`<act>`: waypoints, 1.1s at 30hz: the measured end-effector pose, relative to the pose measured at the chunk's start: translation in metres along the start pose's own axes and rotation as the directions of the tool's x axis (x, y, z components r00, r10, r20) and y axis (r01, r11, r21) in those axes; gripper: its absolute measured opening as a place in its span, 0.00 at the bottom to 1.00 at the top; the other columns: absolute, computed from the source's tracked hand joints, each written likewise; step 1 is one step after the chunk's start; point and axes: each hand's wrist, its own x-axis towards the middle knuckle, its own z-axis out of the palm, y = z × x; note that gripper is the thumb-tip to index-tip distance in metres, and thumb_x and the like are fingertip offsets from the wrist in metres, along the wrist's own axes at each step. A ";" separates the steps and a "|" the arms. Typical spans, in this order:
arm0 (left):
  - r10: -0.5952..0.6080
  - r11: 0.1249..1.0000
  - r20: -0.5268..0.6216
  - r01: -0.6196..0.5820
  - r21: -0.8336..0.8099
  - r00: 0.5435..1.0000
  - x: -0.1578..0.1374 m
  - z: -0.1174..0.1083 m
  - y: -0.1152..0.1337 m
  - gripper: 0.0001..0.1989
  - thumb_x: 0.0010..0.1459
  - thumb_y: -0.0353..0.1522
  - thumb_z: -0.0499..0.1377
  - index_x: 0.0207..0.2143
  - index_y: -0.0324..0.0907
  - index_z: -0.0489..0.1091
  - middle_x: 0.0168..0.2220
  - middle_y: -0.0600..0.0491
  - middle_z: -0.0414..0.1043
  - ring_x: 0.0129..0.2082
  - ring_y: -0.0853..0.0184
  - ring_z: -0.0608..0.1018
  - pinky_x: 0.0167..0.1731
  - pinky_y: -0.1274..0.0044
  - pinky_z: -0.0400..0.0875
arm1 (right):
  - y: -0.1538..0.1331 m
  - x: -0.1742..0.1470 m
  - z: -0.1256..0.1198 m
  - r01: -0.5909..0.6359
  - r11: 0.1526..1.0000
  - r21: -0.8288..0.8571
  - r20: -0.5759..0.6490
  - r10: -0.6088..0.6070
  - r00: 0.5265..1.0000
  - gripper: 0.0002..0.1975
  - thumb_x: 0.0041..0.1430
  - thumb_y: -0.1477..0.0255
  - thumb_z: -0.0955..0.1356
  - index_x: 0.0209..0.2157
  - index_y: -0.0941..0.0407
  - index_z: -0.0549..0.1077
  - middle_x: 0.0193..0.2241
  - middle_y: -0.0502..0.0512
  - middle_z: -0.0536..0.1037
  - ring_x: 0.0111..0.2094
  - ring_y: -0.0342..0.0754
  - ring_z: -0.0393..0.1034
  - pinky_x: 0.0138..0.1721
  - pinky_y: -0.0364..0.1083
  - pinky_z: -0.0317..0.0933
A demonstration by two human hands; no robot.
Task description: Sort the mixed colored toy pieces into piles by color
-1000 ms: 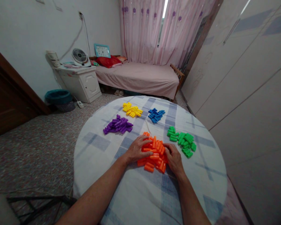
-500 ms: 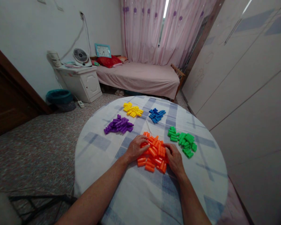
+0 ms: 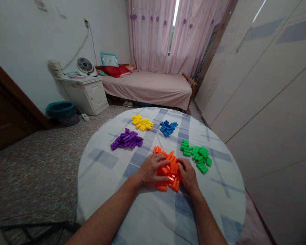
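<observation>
A heap of small orange plastic pieces (image 3: 172, 180), short tubes by their look, lies on the round table between my hands. My left hand (image 3: 153, 169) rests over the heap's left side, fingers apart and reaching across the pieces, part of which it hides. At the right edge of the heap is my right hand (image 3: 188, 175), its fingers loosely bent against the orange pieces and no piece seen in its grasp. Nearest to it, farther right, is a pile of green pieces (image 3: 200, 156). A purple pile (image 3: 126, 139) lies beyond my left hand.
Yellow pieces (image 3: 142, 123) and blue pieces (image 3: 168, 128) form two piles toward the table's far side. A checked cloth (image 3: 142, 217) covers the table. Beyond stand a bed (image 3: 153, 83), a white cabinet (image 3: 95, 95) with a fan (image 3: 86, 65), and a bin (image 3: 62, 110). A wardrobe (image 3: 265, 102) lines the right.
My left hand has slid right and nearer over the orange heap, its fingers spreading and covering more pieces. The right hand stays at the heap's right edge. The view has shifted slightly.
</observation>
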 end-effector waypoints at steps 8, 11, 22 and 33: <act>-0.184 0.976 -0.104 0.169 -0.141 0.977 -0.001 0.004 -0.006 0.22 0.52 0.30 0.60 0.51 0.43 0.67 0.49 0.48 0.70 0.50 0.64 0.71 0.52 0.71 0.65 | -0.001 0.000 0.000 0.000 1.000 -0.009 0.002 0.000 1.000 0.14 0.57 0.69 0.58 0.38 0.56 0.72 0.39 0.56 0.74 0.42 0.50 0.68 0.47 0.50 0.60; -0.245 0.962 -0.153 0.220 -0.164 0.957 -0.002 0.006 -0.011 0.19 0.53 0.29 0.59 0.49 0.43 0.68 0.48 0.49 0.71 0.50 0.64 0.71 0.52 0.70 0.65 | 0.000 0.000 0.000 -0.002 1.000 -0.021 0.012 0.002 1.000 0.14 0.57 0.68 0.58 0.38 0.56 0.72 0.39 0.56 0.73 0.42 0.50 0.67 0.47 0.49 0.59; -0.359 0.933 -0.259 0.350 -0.082 0.897 -0.001 0.008 -0.017 0.16 0.54 0.32 0.58 0.47 0.43 0.68 0.47 0.50 0.72 0.48 0.63 0.72 0.51 0.69 0.66 | -0.001 0.000 -0.001 0.004 1.000 -0.010 0.016 -0.004 1.000 0.14 0.58 0.68 0.58 0.38 0.56 0.72 0.39 0.57 0.74 0.42 0.49 0.67 0.47 0.49 0.59; -0.388 0.918 -0.359 0.392 -0.067 0.849 0.000 0.006 -0.020 0.11 0.54 0.30 0.57 0.41 0.42 0.71 0.42 0.50 0.73 0.44 0.65 0.73 0.48 0.69 0.69 | -0.003 0.000 -0.001 -0.014 1.000 -0.009 0.016 0.014 1.000 0.14 0.57 0.68 0.59 0.37 0.56 0.72 0.38 0.56 0.74 0.42 0.49 0.68 0.46 0.48 0.59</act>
